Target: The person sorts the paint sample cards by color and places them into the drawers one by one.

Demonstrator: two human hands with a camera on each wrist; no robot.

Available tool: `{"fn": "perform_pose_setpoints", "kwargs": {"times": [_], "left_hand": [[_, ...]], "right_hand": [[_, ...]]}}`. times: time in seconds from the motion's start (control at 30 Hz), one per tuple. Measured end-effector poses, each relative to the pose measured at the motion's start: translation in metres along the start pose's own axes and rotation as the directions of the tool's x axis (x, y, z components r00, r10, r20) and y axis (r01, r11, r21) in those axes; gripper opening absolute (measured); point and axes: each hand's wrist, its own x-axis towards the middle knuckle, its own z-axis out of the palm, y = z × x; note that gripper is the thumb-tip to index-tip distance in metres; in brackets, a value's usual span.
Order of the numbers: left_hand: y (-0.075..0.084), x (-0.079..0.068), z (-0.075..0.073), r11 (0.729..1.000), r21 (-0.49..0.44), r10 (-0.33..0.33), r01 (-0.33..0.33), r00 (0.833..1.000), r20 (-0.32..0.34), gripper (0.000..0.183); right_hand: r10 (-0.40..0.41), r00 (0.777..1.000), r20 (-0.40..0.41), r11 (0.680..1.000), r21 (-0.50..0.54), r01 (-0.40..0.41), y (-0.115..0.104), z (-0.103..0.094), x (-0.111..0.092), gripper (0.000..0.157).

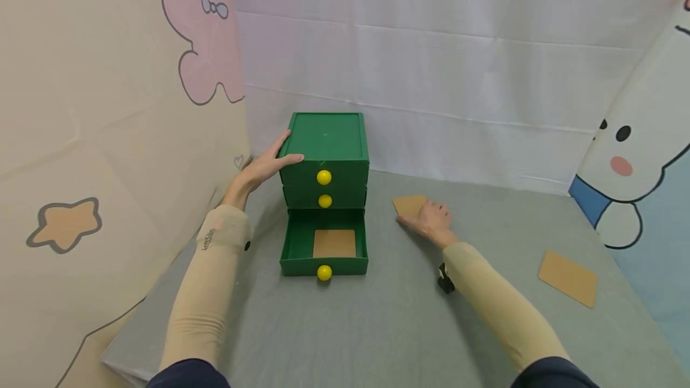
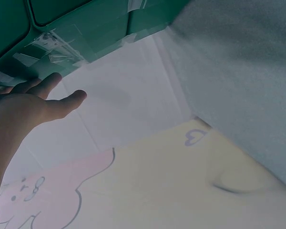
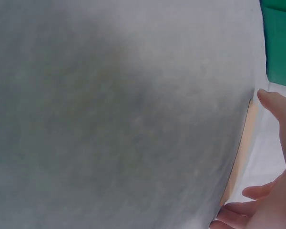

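Note:
A green three-drawer box (image 1: 326,136) with yellow ball knobs stands on the grey-covered table. Its bottom drawer (image 1: 323,266) is pulled out, with a flat tan card (image 1: 334,243) lying inside. My left hand (image 1: 263,169) rests against the box's upper left side, thumb over the top front edge and fingers along the side. To the right of the box, my right hand (image 1: 432,220) spreads over another tan card (image 1: 408,204) lying on the table. In the right wrist view, the thumb and fingers of the right hand (image 3: 271,191) are at opposite ends of that card (image 3: 238,157).
A third tan card (image 1: 568,278) lies on the table (image 1: 399,328) at the far right. A white cloth wall (image 1: 431,88) rises behind the box, and a cream cloth wall (image 1: 108,106) with printed figures closes off the left side.

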Motion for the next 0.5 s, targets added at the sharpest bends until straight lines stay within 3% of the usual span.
{"fn": "perform_pose_setpoints", "kwargs": {"times": [0.27, 0.5], "left_hand": [[0.0012, -0.0017, 0.0004, 1.000, -0.003, 0.003, -0.003, 1.000, 0.007, 0.086], [-0.0005, 0.0000, 0.0001, 1.000, -0.007, 0.004, -0.004, 1.000, 0.007, 0.087]], "right_hand": [[0.025, 1.000, 0.003, 1.000, -0.005, -0.025, -0.0077, -0.0005, -0.0005, 0.089], [-0.001, 1.000, -0.015, 1.000, 0.002, 0.001, -0.0068, 0.0005, -0.0019, 0.083]]}}
